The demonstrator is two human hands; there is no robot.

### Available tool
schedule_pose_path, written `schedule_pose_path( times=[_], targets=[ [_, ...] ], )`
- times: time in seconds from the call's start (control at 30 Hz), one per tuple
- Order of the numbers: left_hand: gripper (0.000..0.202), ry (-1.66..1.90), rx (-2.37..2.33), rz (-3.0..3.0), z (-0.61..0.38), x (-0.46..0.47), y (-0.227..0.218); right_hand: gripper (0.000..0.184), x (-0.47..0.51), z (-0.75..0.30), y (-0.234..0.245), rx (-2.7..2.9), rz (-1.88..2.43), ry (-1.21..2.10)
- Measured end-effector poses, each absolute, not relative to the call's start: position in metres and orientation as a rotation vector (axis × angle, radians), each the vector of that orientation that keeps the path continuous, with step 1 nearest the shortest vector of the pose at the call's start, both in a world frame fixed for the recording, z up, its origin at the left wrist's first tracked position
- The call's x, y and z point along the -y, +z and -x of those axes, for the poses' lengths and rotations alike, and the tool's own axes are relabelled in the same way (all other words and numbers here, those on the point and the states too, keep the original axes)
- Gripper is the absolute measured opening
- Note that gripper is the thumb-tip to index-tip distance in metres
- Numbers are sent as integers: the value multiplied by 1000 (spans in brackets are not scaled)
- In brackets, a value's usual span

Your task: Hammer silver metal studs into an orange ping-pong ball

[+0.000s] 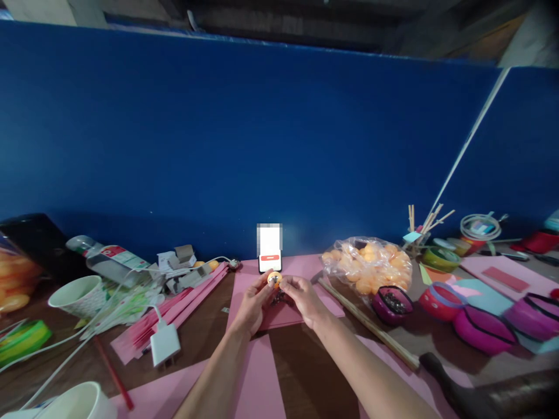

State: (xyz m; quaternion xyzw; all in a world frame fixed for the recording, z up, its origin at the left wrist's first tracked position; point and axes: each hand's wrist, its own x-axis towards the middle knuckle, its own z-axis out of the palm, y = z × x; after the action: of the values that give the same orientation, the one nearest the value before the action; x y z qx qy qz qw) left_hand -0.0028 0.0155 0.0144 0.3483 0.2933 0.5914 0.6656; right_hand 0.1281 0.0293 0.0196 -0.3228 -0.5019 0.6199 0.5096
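Observation:
Between my two hands is a small orange ball (275,279) with dark marks on its front. Fingers of my left hand (254,304) are closed on its left side. My right hand (304,299) pinches at its right side, with thumb and fingertips close together. Below the ball, a small cluster of dark bits (278,299) is partly hidden by the fingers. Pink sheets (286,319) lie under the hands. Just behind the ball, a phone (269,256) with a lit screen stands against the blue wall.
To the right, a clear bag of orange balls (369,262) sits near a purple bowl of dark bits (392,305), a wooden stick (371,326) and several colourful bowls. Leftward are a white charger (165,344), cables, paper cups (81,297) and a plastic bottle (117,262).

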Motion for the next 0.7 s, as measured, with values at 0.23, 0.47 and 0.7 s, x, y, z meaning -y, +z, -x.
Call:
schedule_pose_path(
  times=[0.23, 0.47, 0.7],
  targets=[
    [49, 1331, -673, -789, 2, -16, 14, 27, -28, -128, 21, 1189, 739, 1516],
    [51, 1348, -685, -822, 2, -13, 18, 26, -27, -128, 24, 1162, 762, 1560],
    [49, 1330, -665, -827, 0, -11, 22, 29, -27, -127, 23, 1135, 827, 1554]
  ],
)
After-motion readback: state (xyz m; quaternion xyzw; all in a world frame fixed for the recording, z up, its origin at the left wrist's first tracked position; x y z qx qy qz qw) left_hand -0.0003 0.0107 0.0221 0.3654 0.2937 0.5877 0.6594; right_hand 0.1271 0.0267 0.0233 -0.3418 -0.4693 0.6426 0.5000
